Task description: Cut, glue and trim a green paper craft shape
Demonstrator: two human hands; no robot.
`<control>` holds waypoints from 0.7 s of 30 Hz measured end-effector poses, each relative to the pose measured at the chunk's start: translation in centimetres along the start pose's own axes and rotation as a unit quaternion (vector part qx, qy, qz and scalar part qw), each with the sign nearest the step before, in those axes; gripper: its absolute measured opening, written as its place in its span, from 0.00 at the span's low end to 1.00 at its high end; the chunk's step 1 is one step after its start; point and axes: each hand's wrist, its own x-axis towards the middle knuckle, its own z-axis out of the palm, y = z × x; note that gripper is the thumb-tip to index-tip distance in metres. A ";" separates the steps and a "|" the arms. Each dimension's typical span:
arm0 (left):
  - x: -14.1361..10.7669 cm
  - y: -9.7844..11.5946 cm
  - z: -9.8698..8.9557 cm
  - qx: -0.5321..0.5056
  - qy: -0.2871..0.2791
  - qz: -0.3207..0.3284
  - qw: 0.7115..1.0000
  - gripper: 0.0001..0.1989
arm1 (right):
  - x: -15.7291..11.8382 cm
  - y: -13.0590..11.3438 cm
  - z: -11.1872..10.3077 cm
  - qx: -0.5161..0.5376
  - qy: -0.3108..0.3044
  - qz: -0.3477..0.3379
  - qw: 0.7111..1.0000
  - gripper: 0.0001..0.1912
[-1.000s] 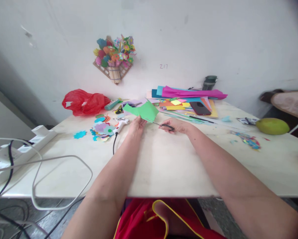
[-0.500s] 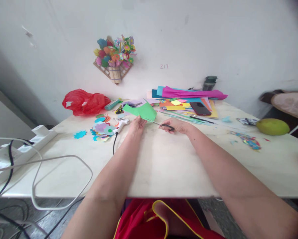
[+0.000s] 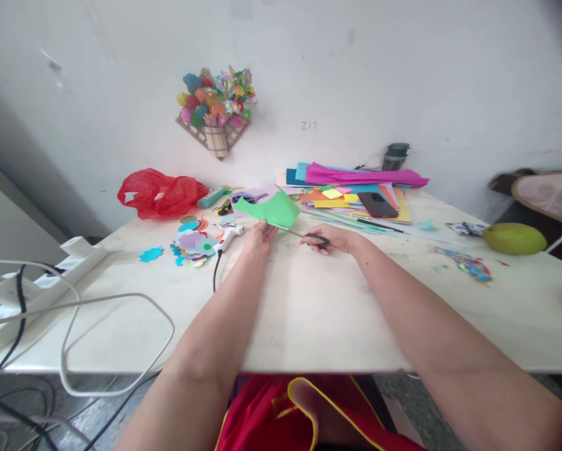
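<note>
A green sheet [image 3: 280, 210] with a curved cut edge is held near its lower edge by my left hand [image 3: 261, 237]. My right hand [image 3: 326, 239] is closed round the dark handles of the scissors [image 3: 317, 238], whose blades reach left to the sheet's lower edge. Left of my left hand lies a white glue gun [image 3: 229, 237] with a black cord. Beside it is a pile of coloured paper shapes [image 3: 193, 243], with a blue scalloped piece [image 3: 151, 254] further left.
A red plastic bag [image 3: 156, 191] lies at the back left, a power strip [image 3: 41, 288] with loose cables at the left. Coloured sheets [image 3: 365, 175], a phone [image 3: 377, 205] and a dark bottle [image 3: 395, 156] stand back right. A yellow-green object [image 3: 514, 239] is at the right.
The green sheet has shifted slightly right and tilted a little. Both hands have hardly moved and keep their holds.
</note>
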 end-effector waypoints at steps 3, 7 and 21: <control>0.2 0.3 -0.1 0.000 0.025 0.007 1.000 0.09 | -0.1 0.1 -0.2 0.001 0.002 -0.004 1.000 0.10; 0.3 0.3 -0.2 0.007 -0.001 0.017 1.000 0.09 | -0.1 0.2 -0.3 -0.005 0.001 0.007 1.000 0.09; 0.0 -0.6 -0.2 0.012 -0.043 0.041 0.998 0.07 | 0.6 0.7 -0.3 -0.024 -0.002 -0.007 1.000 0.12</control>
